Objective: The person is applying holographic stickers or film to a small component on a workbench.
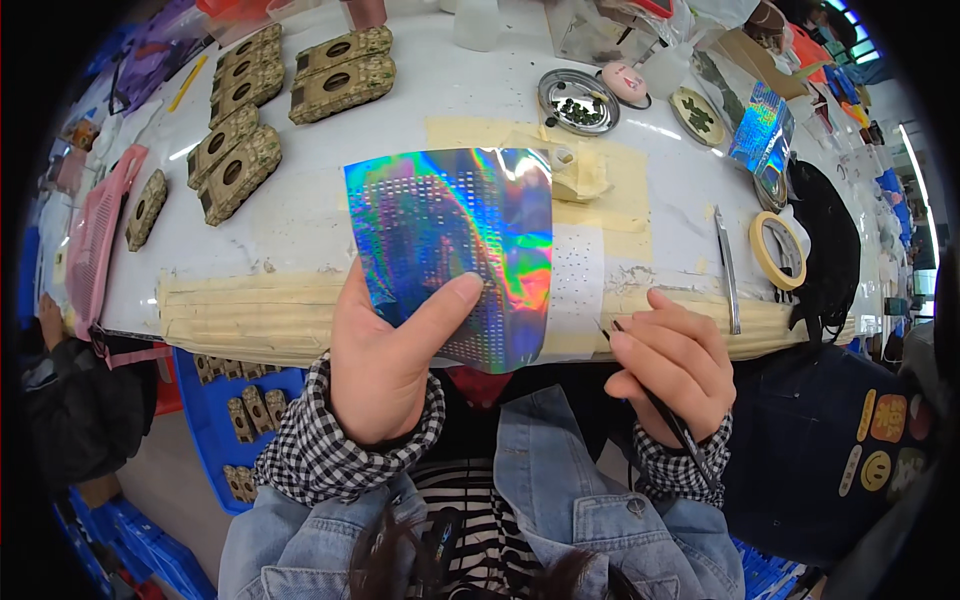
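Observation:
My left hand (385, 370) is closed on a shiny rainbow foil sheet (515, 240), its thumb lying across the front. Rows of small pale rectangles cover much of the foil. A white sheet with tiny dark marks (577, 275) shows just right of it, partly hidden behind the foil. Black tweezers (668, 415) are in my right hand (685, 365), their tips pointing up and left toward the white sheet. Whether the tips grip anything is too small to tell.
Camouflage-painted model hulls (240, 175) with round openings stand at the back left; more lie in a blue tray (210, 425) below the table. A metal dish of small dark parts (580, 100), a tape roll (778, 250) and a metal tool (727, 275) are on the right.

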A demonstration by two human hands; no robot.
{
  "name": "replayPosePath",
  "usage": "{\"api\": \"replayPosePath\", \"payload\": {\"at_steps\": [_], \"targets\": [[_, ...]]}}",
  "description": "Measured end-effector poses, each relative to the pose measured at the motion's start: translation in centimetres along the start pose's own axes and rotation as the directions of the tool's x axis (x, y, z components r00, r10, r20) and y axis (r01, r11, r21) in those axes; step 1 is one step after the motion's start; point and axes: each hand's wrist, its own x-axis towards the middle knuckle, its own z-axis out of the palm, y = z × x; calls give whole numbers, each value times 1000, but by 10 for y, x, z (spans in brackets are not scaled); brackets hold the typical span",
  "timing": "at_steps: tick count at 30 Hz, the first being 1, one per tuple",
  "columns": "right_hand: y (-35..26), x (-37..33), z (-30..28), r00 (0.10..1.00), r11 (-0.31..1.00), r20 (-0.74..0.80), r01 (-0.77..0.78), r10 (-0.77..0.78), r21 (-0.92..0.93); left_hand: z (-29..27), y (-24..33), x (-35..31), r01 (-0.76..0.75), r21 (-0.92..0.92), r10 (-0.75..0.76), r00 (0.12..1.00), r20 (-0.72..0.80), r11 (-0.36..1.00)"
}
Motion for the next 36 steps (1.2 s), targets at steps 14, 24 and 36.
{"api": "replayPosePath", "payload": {"at_steps": [14,24,36], "targets": [[-21,20,34,1000,981,-11,30,-28,191,0,-3,-1,43,-4,-43,997,62,999],[-25,23,35,1000,985,-2,19,-19,170,-2,-4,-3,18,9,-18,998,54,1000],[-24,22,36,1000,986,4,-2,2,166,-2,-7,-5,-18,39,16,999,45,999]]}}
